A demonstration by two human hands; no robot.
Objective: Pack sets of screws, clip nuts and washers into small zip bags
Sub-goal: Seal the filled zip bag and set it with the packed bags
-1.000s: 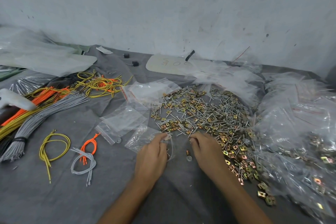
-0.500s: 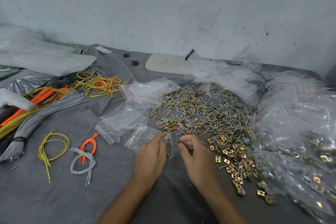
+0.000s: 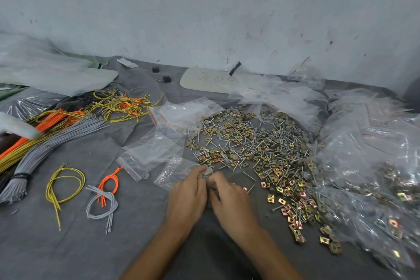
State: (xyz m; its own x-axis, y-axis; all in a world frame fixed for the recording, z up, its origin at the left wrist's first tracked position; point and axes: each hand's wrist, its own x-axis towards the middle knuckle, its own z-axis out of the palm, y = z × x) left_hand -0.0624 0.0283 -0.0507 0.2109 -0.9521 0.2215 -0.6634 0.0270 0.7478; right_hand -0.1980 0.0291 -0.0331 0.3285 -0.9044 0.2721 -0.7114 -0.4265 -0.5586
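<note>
There's the small zip bag (image 3: 176, 171) on the grey cloth (image 3: 91, 245), just left of the pile of screws, clip nuts and washers (image 3: 256, 143), left hand (image 3: 187, 198) pinching its mouth, right hand (image 3: 230, 200) curled against that mouth, its grip hidden

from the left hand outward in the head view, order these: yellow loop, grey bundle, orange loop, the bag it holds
From the left hand:
1. bag, in its grip, just ahead of the fingers.
2. orange loop, to the left.
3. yellow loop, further left.
4. grey bundle, at the far left edge.
</note>
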